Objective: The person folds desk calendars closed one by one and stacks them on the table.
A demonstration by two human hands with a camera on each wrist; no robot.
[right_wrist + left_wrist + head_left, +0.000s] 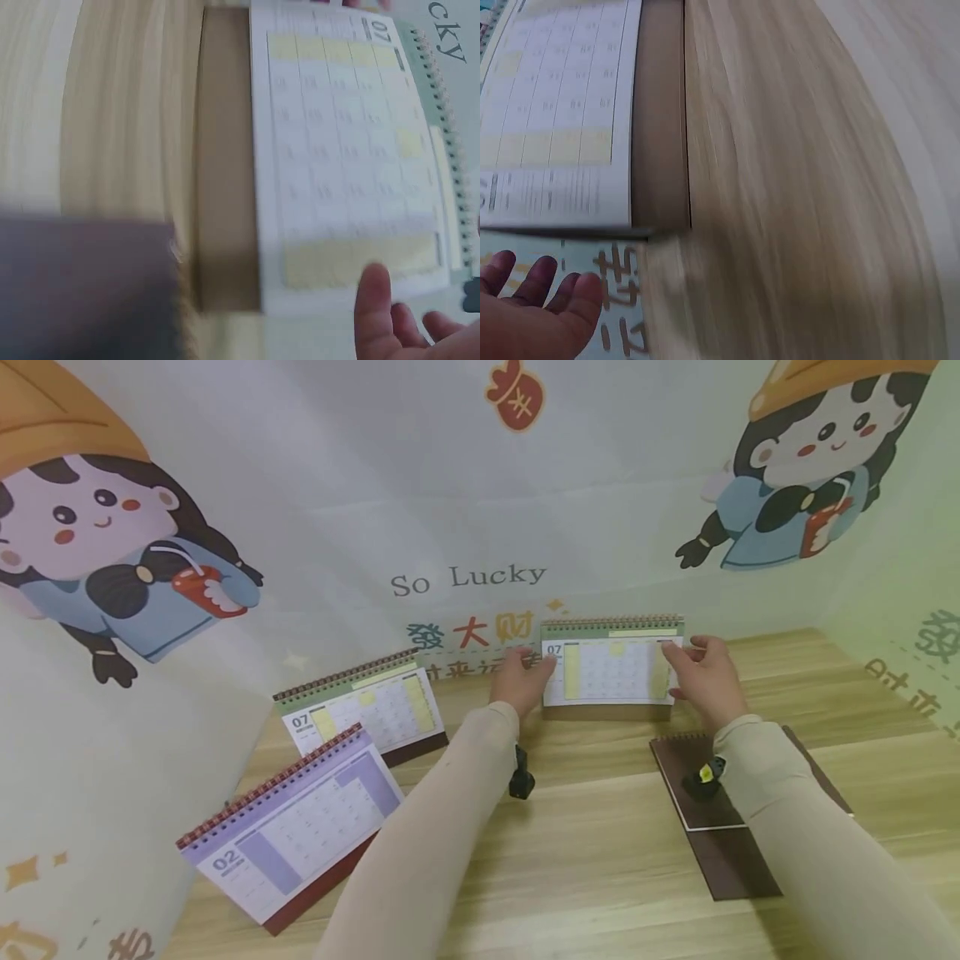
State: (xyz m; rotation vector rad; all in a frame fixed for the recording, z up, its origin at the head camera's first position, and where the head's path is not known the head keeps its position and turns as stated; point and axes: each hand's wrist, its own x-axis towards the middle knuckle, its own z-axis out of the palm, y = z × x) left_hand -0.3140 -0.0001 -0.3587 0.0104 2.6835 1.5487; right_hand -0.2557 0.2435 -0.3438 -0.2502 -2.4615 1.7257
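A desk calendar (611, 672) with a green header, page 07 and a tan base stands upright at the back of the table. My left hand (517, 681) is at its left edge; in the left wrist view the loosely bent fingers (536, 281) show just off that edge. At the right edge is my right hand (705, 681), its thumb (373, 296) overlapping the page in the right wrist view and the other fingers beside the calendar. Neither hand is curled round it.
Two more calendars stand at the left: a green one (375, 714) on page 07 with a dark base, and a purple one (315, 831) on page 02. Under my right forearm a dark brown calendar (731, 860) lies on the wooden table (570, 860). A printed cloth (360, 527) hangs behind.
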